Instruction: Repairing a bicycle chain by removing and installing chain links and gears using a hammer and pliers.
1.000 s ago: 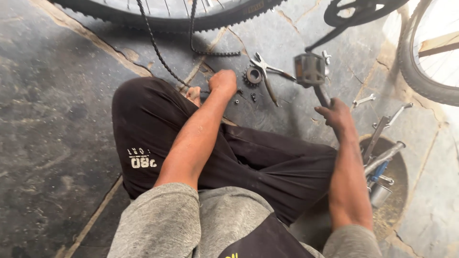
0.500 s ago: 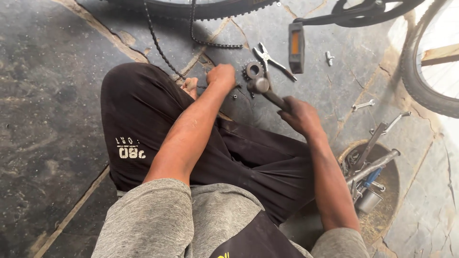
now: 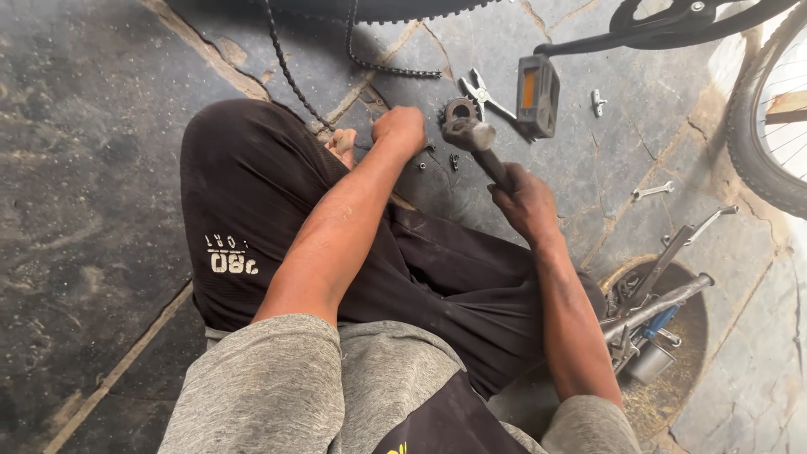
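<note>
head view: a striking step seems in hand. right hand [image 3: 525, 200] is closed round a rusty steel hammer [image 3: 479, 143], its head just above a small toothed sprocket [image 3: 459, 109] on the stone floor [image 3: 101, 168], upper centre; left hand [image 3: 402, 128] is fisted beside it, contents unclear. next calls for a square, controlled blow. lower right, a round rusty pan [image 3: 685, 370] holds long metal tools.

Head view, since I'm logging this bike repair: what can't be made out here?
- Whatever the left hand pins to the floor: hidden under its closed fist.
- The sprocket: mostly covered by the hammer in the right hand.
- The chain and bicycle wheel: cut off by the frame edges.
- The tools in the round pan: overlapping, too tangled to tell apart.
</note>
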